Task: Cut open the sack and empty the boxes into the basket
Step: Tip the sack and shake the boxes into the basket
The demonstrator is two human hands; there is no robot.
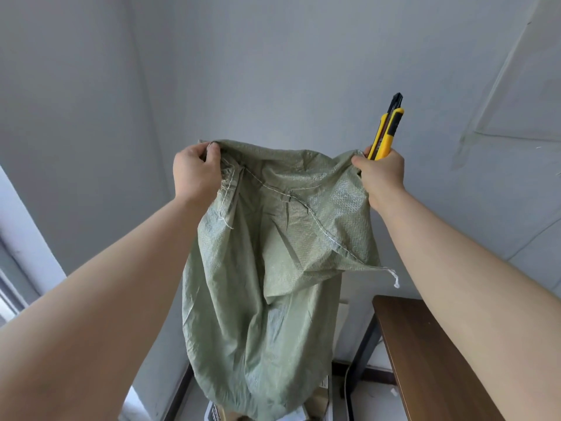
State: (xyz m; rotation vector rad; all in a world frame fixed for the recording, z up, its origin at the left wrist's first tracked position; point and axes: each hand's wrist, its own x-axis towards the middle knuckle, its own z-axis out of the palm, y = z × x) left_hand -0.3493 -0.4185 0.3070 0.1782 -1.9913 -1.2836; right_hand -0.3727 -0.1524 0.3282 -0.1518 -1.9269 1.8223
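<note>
The left hand (195, 171) is up in the middle of the frame, a bit to the left, and it grips one top corner of the green sack (273, 284) with its fingers curled over the edge. The right hand (381, 174) is across from it, a bit to the right. It pinches the other top corner with its thumb and also grips a yellow knife (387, 132). The knife points up, and its dark tip sticks out above the hand.

The sack hangs down between the two hands, in the air, down to the bottom of the frame. It looks loose and wrinkled. A sewn line runs across its top part, and a white string (394, 278) dangles from its right side.

A brown bench (425, 344) stands in the lower right. Under the sack, at the very bottom, a white thing with small holes (214, 413) peeks out. I cannot tell what it is.
</note>
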